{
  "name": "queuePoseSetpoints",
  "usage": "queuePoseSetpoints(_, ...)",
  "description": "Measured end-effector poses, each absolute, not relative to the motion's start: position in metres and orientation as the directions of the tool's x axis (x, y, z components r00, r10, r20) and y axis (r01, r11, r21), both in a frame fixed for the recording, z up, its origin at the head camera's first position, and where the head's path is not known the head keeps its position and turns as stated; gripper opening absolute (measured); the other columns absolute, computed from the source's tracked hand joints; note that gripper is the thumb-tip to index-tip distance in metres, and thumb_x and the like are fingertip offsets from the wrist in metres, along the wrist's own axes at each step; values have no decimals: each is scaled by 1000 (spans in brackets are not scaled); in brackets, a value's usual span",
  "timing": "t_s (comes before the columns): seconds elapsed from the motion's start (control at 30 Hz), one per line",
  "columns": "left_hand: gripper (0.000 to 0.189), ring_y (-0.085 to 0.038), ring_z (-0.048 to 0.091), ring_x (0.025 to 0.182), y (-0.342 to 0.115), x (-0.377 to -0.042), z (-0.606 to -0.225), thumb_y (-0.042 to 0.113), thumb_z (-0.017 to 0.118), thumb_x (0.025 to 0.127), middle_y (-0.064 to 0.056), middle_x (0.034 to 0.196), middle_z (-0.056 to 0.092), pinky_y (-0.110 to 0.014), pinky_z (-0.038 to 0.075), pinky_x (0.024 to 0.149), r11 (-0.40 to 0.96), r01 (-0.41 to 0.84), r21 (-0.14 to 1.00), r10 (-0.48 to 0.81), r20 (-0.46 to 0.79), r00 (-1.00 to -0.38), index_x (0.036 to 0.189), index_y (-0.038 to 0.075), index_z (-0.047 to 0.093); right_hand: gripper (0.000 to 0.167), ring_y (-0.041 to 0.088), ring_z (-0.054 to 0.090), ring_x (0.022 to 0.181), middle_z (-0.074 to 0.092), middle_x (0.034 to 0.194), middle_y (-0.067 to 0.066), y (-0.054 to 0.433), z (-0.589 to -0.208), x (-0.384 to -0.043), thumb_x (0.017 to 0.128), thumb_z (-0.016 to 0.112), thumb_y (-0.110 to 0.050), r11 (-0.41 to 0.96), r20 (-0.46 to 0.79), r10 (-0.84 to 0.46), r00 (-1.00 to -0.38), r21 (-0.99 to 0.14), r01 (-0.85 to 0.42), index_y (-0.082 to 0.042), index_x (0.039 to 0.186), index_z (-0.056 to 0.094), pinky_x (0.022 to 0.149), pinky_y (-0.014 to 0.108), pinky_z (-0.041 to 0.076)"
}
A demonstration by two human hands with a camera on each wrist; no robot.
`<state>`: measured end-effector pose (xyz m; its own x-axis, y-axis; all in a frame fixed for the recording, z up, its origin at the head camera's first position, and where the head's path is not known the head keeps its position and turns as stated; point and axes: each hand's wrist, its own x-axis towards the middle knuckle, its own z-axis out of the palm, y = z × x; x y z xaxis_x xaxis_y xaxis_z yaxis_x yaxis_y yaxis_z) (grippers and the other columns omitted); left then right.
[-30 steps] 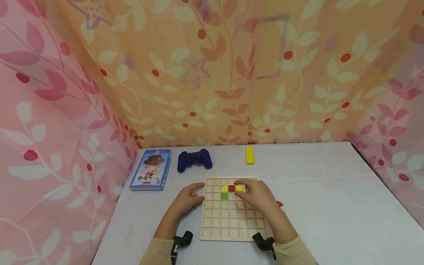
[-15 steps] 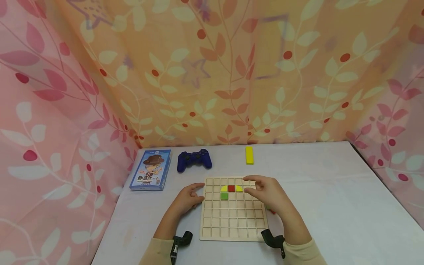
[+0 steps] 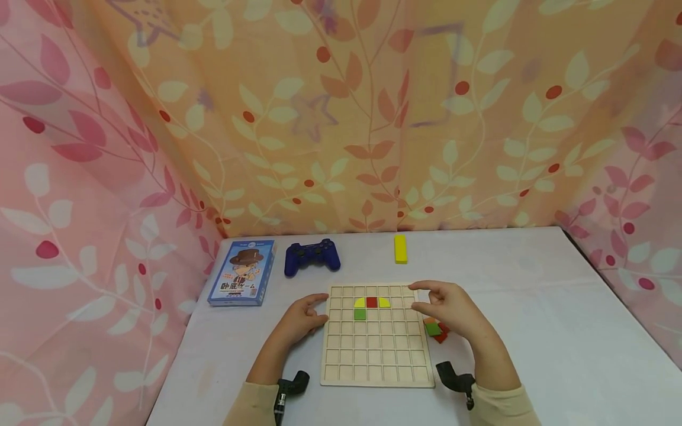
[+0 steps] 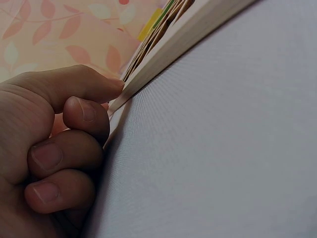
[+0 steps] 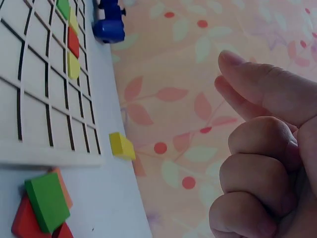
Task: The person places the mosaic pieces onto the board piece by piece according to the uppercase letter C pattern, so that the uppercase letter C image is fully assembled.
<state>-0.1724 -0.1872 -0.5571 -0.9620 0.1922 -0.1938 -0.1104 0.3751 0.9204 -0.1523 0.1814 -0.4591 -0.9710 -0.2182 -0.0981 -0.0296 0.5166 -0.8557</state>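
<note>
A wooden grid board [image 3: 373,356] lies on the table, its upper rows bearing a red square tile [image 3: 371,302] between two yellow rounded tiles [image 3: 383,303], with a green square tile [image 3: 360,314] below the left one. My left hand [image 3: 299,319] touches the board's left edge with thumb and index finger; its other fingers are curled, as the left wrist view shows. Over the board's right edge is my right hand [image 3: 449,307], thumb and index finger apart with nothing between them. Just under it, a small pile holds a loose green tile [image 5: 48,201] on red and orange pieces.
Behind the board lie a blue game controller [image 3: 312,258] and a yellow block [image 3: 401,249]. A blue card-game box [image 3: 242,273] is at the back left of the white table [image 3: 533,307]. Patterned curtains [image 3: 319,118] hang around the back and sides.
My right hand has drawn back to the right from the right-hand yellow tile, which stays on the board. The loose pile has come into sight. My left hand has kept its place.
</note>
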Motion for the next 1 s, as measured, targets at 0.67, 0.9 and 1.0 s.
queuePoseSetpoints(0.67, 58, -13, 44, 44, -188, -174, -557, 14, 78, 90, 1, 53, 50, -27, 38, 48, 396, -101, 913, 191, -190, -963, 145, 10, 58, 40, 13, 36, 56, 37, 58, -4, 237, -503, -165, 80, 79, -2, 436, -309, -377, -873, -891, 128, 4, 119, 70, 61, 28, 40)
queuePoseSetpoints(0.9, 58, -13, 43, 44, -188, -175, -558, 13, 78, 90, 1, 53, 49, -27, 37, 48, 384, -107, 917, 194, -193, -962, 145, 10, 58, 41, 13, 32, 58, 36, 60, -3, 237, -514, -167, 73, 85, 2, 492, -351, -358, -865, -859, 145, -1, 112, 74, 57, 26, 28)
queuePoseSetpoints(1.0, 58, -13, 43, 44, -188, -175, -558, 13, 77, 90, 1, 53, 49, -27, 37, 47, 381, -102, 919, 197, -188, -962, 145, 9, 58, 42, 13, 31, 58, 36, 60, -3, 236, -517, -167, 72, 83, 6, 471, -355, -361, -863, -867, 159, 2, 112, 73, 56, 25, 27)
